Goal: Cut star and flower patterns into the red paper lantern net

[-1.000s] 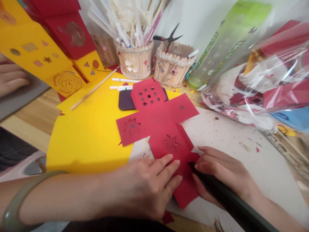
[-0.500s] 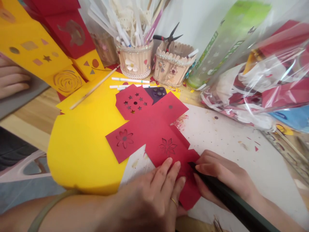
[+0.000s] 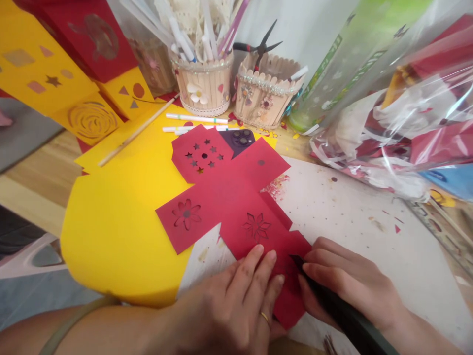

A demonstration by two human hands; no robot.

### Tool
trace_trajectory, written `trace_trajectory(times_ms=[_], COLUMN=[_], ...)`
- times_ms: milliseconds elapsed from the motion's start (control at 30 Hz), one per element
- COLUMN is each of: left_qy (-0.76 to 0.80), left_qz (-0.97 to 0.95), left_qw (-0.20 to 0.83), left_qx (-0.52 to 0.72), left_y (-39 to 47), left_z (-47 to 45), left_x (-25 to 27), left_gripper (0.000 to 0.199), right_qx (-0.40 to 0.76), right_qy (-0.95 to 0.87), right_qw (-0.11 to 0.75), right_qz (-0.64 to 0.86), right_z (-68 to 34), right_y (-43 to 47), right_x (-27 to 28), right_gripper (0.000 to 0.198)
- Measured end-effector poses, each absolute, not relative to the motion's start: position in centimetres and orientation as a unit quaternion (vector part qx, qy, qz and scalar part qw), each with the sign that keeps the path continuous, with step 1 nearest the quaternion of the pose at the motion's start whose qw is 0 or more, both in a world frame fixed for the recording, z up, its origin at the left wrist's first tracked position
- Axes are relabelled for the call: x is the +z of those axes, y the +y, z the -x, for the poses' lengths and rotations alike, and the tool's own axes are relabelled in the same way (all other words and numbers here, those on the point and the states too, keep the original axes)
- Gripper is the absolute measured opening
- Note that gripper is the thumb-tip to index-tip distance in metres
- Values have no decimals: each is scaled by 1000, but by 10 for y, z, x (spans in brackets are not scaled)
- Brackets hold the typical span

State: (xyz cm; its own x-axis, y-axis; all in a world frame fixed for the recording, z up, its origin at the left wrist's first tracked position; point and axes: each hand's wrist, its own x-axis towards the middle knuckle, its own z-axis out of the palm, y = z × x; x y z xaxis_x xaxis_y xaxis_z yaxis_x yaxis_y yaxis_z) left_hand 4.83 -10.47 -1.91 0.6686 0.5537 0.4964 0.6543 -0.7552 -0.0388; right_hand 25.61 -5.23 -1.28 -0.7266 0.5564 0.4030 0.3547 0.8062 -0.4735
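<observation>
A red cardstock cutout [image 3: 236,190] lies spread in a cross shape, with a petalled flower, a pointed flower and a ring of stars cut through its panels. Flat across its near panel rests my left hand [image 3: 240,296], fingers stretched out, a ring on one of them. My right hand [image 3: 343,281] is closed around a black utility knife [image 3: 332,301]. The knife's dark tip touches the same near panel, just right of my left fingertips. The part of the panel beneath my hands is hidden.
Yellow card [image 3: 121,217] and a marked white board [image 3: 354,217] lie underneath. Behind stand a pen cup [image 3: 203,86] and a stick basket [image 3: 266,96] holding pliers [image 3: 261,49]. A clear bag [image 3: 417,113] sits right; a wooden stick [image 3: 138,130] lies left.
The view has shifted slightly. The other person's hand at the left has mostly gone out of view. My left hand stays on the cardstock, and the knife tip remains on the near panel.
</observation>
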Motion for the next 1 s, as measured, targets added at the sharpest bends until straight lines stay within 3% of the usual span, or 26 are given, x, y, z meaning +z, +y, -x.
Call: trace_trajectory(times_ms=[1000], left_qy=[-330], left_qz=[909], left_qw=[120], left_qx=[-227], left_y=[-105], left_z=[-48], left_x=[-17], left_gripper=[37], right_qx=[123], right_qy=[-924], right_qw=[258], right_qz=[255], right_z=[-254], right_y=[-60], right_x=[-6], right_gripper=[29])
